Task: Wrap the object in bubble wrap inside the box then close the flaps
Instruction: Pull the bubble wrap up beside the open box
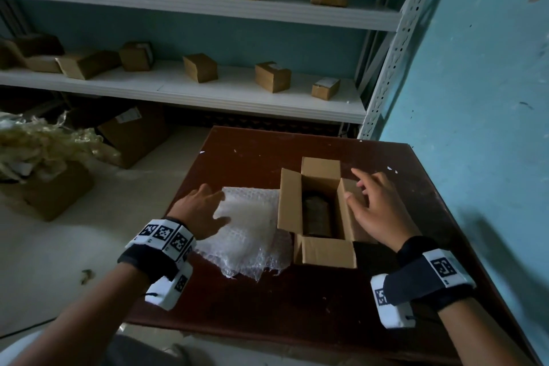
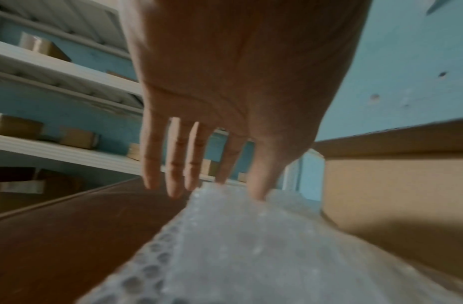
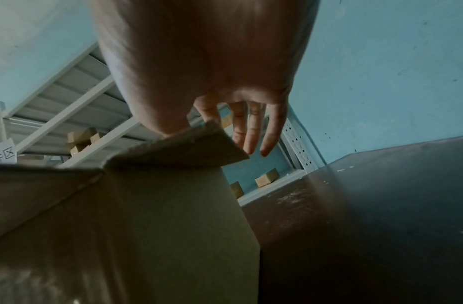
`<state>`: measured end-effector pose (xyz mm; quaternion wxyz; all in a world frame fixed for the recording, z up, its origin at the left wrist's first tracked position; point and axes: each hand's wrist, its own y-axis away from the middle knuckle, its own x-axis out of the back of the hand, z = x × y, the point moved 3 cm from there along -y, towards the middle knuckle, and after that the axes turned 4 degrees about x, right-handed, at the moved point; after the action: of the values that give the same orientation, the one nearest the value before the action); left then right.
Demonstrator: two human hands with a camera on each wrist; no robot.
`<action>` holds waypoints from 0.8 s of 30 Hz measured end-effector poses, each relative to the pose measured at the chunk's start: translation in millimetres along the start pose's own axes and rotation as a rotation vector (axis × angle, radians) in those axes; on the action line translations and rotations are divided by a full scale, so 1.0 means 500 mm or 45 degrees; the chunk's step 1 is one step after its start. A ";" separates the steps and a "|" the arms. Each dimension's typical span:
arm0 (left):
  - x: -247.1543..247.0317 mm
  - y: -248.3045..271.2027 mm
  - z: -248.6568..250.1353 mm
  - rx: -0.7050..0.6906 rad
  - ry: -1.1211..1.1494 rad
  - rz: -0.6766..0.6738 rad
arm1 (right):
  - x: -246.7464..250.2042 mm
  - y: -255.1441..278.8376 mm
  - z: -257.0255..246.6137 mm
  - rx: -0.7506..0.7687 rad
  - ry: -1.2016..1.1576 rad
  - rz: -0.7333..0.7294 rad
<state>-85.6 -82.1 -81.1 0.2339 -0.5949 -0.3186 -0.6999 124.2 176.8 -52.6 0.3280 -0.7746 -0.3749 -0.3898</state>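
Observation:
An open cardboard box [image 1: 326,251] stands on the dark brown table [image 1: 297,300], all its flaps raised or spread. A dark cylindrical object [image 1: 317,214] lies inside it. A sheet of bubble wrap [image 1: 249,226] lies on the table just left of the box. My left hand [image 1: 205,211] reaches over the wrap's left edge with straight fingers [image 2: 173,164]; the thumb touches the bubble wrap [image 2: 251,246]. My right hand [image 1: 371,205] hovers at the box's right flap [image 3: 178,150], fingers [image 3: 251,131] spread and relaxed, thumb against the flap edge.
A white metal shelf rack [image 1: 208,92] with several small cardboard boxes stands behind the table. A turquoise wall [image 1: 475,68] runs along the right. On the floor at left lie larger boxes [image 1: 133,134] and a heap of packing material [image 1: 38,140].

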 end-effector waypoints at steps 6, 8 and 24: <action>-0.022 0.004 -0.033 0.112 0.021 -0.246 | 0.012 0.005 -0.011 0.027 0.030 0.064; -0.011 0.009 -0.018 0.042 0.052 -0.113 | 0.012 0.003 -0.011 0.028 0.039 0.062; -0.035 -0.049 0.003 0.181 0.426 -0.092 | 0.013 0.001 -0.006 0.013 0.039 0.080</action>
<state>-98.7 -65.0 -102.4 0.2996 -0.4404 -0.3453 -0.7727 126.2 176.2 -45.5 0.3497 -0.7783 -0.3471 -0.3892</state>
